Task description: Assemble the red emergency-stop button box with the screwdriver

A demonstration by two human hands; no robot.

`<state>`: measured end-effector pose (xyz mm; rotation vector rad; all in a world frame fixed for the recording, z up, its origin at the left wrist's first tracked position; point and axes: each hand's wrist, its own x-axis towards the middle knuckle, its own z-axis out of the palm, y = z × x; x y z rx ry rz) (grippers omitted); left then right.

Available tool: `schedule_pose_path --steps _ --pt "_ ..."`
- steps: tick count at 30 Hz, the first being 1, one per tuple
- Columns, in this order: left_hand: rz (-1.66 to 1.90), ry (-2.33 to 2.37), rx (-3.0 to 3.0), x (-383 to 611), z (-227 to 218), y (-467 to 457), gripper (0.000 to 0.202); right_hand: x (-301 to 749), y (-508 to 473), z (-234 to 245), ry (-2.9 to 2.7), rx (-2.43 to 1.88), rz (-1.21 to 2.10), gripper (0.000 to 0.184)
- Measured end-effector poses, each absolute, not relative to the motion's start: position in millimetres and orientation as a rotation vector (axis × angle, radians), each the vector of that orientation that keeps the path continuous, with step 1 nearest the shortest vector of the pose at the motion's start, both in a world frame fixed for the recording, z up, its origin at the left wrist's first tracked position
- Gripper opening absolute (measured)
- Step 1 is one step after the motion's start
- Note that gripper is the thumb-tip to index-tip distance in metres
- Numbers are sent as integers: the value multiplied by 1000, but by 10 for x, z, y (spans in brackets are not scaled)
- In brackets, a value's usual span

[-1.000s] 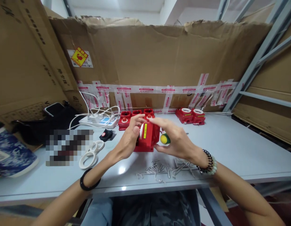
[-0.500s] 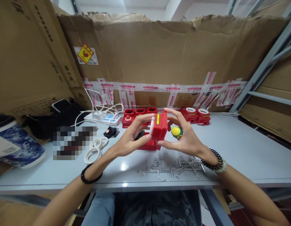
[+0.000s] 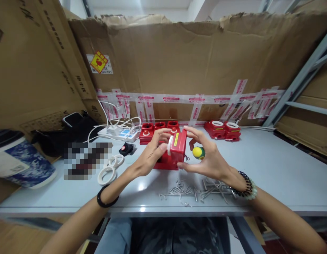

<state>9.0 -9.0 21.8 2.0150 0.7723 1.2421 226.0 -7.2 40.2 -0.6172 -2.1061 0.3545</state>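
Both hands hold a red plastic cover [image 3: 178,145] with a yellow label and a white ring on its left face, tilted on edge above a red box base [image 3: 164,163] on the table. My left hand [image 3: 150,155] pinches its left side, thumb low and fingers over the top. Gripping the cover's right side is my right hand [image 3: 207,158], which also carries a screwdriver with a yellow-green handle [image 3: 198,152] in the palm.
Several loose screws [image 3: 191,190] lie near the grey table's front edge [image 3: 179,210]. White rings [image 3: 110,167], a black part [image 3: 126,149], a power strip with cables [image 3: 118,133] and red boxes [image 3: 159,127] [image 3: 223,129] stand behind. A blue-white cup [image 3: 17,160] sits far left before cardboard walls.
The red cover was lifted off the box base and turned on edge between both hands, then lowered slightly toward the base. The camera view shifted a little.
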Motion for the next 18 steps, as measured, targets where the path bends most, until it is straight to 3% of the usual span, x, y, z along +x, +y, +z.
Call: schedule_pose_path --steps 11,15,18 --pt "1196 663 2024 56 258 -52 49 2299 -51 456 -2006 -743 721 86" --pt "1113 867 1967 82 257 -52 30 2274 -43 418 -2064 -668 580 89" --pt "1040 1152 2050 83 250 -61 51 2253 -34 392 -2109 -658 501 90"
